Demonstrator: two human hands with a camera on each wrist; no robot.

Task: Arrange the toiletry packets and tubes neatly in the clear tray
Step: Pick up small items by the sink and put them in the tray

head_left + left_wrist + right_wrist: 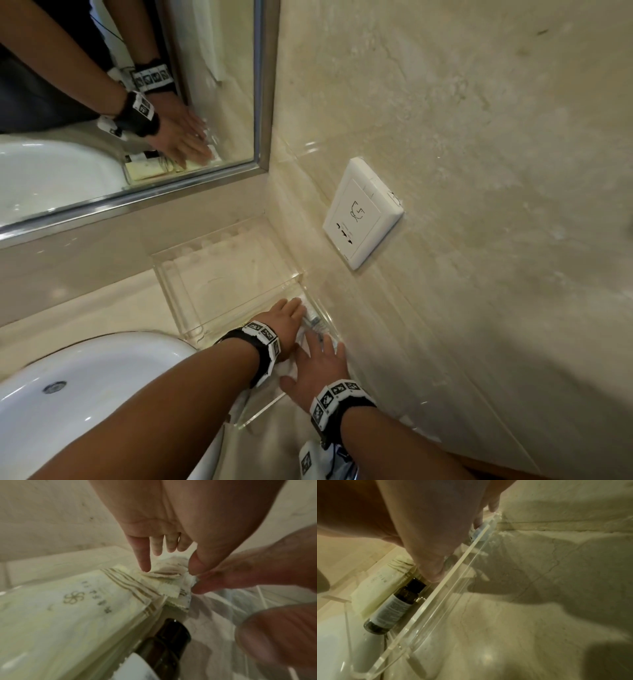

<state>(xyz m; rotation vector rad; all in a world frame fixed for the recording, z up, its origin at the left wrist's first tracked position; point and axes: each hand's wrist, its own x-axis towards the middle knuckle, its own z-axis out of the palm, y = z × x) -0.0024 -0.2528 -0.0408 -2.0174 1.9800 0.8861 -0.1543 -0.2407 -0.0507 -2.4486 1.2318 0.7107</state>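
A clear tray lies on the counter against the right wall, and both hands reach into it. My left hand stretches its fingers onto a small stack of cream packets, with the thumb beside the stack. My right hand lies flat with straight fingers on clear-wrapped items by the tray wall. A large cream packet with a printed logo lies next to a dark bottle with a pale label. The hands cover much of the tray's contents.
A second clear tray stands empty just beyond, in the corner. The white sink is at the left and a mirror above it. A wall socket sits on the marble wall close at the right.
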